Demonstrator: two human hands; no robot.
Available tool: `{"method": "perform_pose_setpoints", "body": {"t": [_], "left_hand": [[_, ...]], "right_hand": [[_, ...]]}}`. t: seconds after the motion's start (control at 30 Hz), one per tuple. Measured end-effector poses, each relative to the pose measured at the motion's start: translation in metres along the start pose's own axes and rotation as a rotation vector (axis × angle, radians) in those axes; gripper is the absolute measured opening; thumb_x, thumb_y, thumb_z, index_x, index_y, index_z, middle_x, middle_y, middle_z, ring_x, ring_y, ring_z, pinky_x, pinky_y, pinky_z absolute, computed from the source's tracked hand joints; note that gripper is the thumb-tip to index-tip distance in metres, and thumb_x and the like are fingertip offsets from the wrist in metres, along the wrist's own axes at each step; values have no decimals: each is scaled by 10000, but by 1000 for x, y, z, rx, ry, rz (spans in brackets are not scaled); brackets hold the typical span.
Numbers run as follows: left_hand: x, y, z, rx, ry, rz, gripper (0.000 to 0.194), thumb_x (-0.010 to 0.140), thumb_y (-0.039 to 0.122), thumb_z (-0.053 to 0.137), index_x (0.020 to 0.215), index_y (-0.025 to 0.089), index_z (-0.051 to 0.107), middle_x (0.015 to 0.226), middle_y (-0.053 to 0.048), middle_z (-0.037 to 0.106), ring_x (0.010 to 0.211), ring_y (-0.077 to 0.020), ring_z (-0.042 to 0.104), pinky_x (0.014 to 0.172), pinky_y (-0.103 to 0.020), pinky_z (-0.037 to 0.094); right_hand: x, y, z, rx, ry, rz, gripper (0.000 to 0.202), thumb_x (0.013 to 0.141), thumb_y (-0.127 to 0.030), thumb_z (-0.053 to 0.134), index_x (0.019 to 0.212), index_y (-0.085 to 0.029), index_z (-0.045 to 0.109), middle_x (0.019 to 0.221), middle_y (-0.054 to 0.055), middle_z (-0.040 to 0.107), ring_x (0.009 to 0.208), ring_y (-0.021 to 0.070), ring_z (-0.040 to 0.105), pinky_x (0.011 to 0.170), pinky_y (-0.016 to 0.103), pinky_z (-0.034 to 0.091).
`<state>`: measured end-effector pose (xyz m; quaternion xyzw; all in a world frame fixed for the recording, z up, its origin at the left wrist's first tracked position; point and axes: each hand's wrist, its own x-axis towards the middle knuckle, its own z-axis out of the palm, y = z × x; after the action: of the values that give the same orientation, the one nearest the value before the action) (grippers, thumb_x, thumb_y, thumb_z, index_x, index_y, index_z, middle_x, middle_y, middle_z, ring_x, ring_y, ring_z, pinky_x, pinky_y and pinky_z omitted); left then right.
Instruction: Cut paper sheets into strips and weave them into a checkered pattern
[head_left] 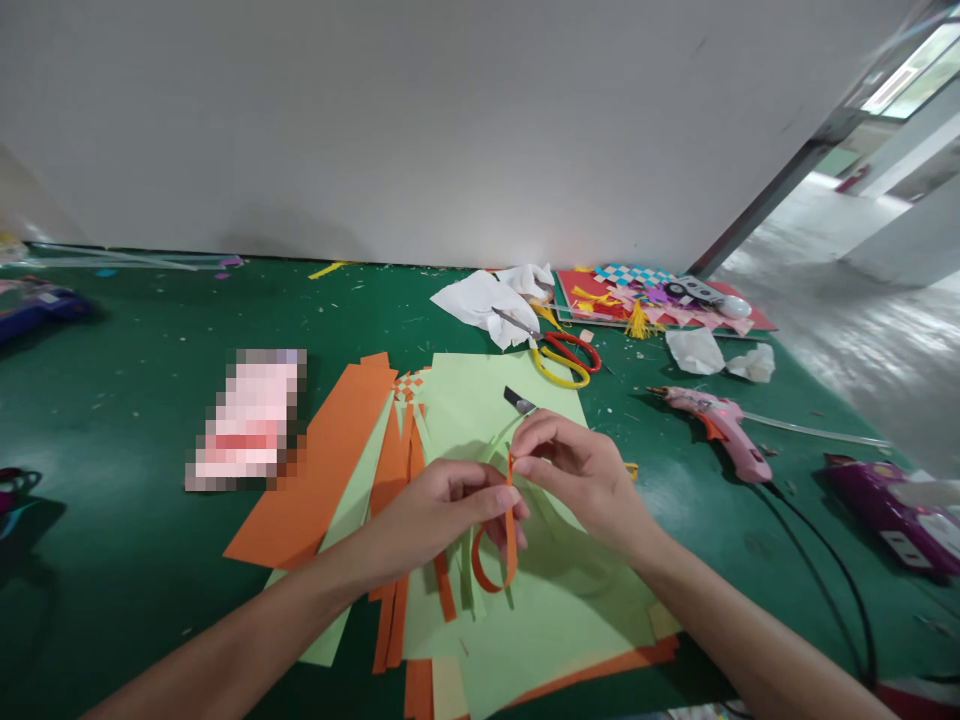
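Observation:
An orange paper strip [491, 586], bent into a loop, hangs between my two hands. My left hand [472, 505] pinches it with the thumb along its upper part. Just above and to the right, the thumb and index finger of my right hand [566, 465] close on the strip's top end. Light green paper sheets [555, 620] lie beneath both hands, with loose orange strips [397, 620] to the left. A dark-bladed cutter [517, 400] lies beyond my right hand, partly hidden by it. At the top of the orange strips is a small woven orange-and-white checkered piece [409, 387].
Scissors with red and yellow handles [562, 360] lie behind the paper, beside crumpled white tissue [487, 305]. A pink glue gun [716, 430] with a black cord rests on the right. A wide orange sheet [322, 460] and a blurred pink object [247, 420] are on the left.

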<state>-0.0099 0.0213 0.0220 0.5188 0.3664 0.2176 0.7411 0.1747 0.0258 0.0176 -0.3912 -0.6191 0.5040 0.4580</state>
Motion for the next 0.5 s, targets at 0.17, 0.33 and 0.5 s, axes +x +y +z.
{"method": "perform_pose_setpoints", "body": {"t": [0.17, 0.33, 0.5], "left_hand": [[0, 0, -1, -5, -13, 7, 281, 887, 407, 565, 830, 160, 685, 757, -35, 717, 775, -162, 666, 775, -269, 488], [-1, -1, -1, -35, -20, 16, 267, 891, 394, 568, 851, 159, 688, 766, -34, 717, 767, -150, 661, 777, -258, 484], [-1, -1, -1, -54, -18, 24, 262, 893, 386, 569, 848, 156, 687, 748, -31, 709, 768, -152, 664, 779, -256, 483]], "right_hand": [[-1, -1, 0, 18, 4, -5, 36, 827, -247, 662, 811, -223, 640, 854, 23, 595, 817, 157, 569, 714, 299, 447], [-2, -1, -2, 28, 32, 99, 104, 828, -314, 663, 881, -228, 638, 893, 20, 600, 808, 147, 559, 671, 273, 441], [0, 0, -4, 86, -65, 178, 147, 844, -356, 640, 896, -219, 650, 861, 14, 609, 753, 128, 551, 650, 255, 437]]}}
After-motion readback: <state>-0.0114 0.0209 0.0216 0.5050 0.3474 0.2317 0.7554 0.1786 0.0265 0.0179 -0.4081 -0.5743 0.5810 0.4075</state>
